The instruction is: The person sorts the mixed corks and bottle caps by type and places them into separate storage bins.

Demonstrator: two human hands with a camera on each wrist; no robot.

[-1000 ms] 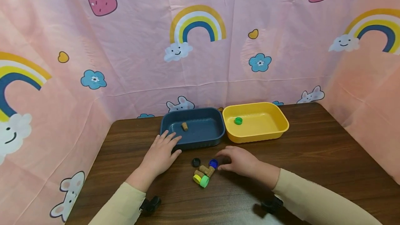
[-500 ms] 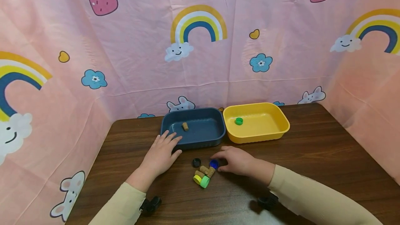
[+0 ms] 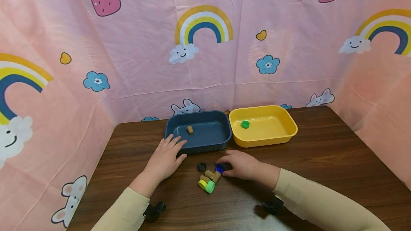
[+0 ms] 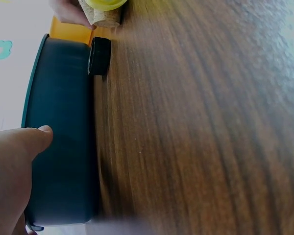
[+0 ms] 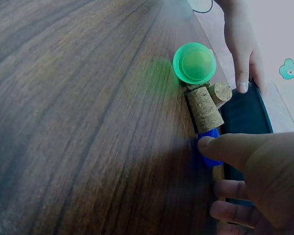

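My right hand (image 3: 242,165) pinches a blue bottle cap (image 3: 220,168) between thumb and index finger on the table. In the right wrist view the thumb tip lies against the blue cap's side, while the index finger is hidden. Beside that cap are several corks (image 3: 216,176), a light green cap (image 3: 210,186) and a yellow cap (image 3: 202,184). A black cap (image 3: 201,167) lies just left of them. My left hand (image 3: 165,158), fingers spread, rests over the front left rim of the dark blue tray (image 3: 208,145), its thumb near the outer wall.
One cork (image 3: 190,129) lies in the dark blue tray. To its right stands a yellow tray (image 3: 266,140) with a green cap (image 3: 245,124) inside. Both trays are near the back of the wooden table (image 3: 321,152), before a patterned pink cloth (image 3: 144,45).
My right hand has moved a little left, and its thumb and index finger have closed in on the blue cap. The left hand stays in place.
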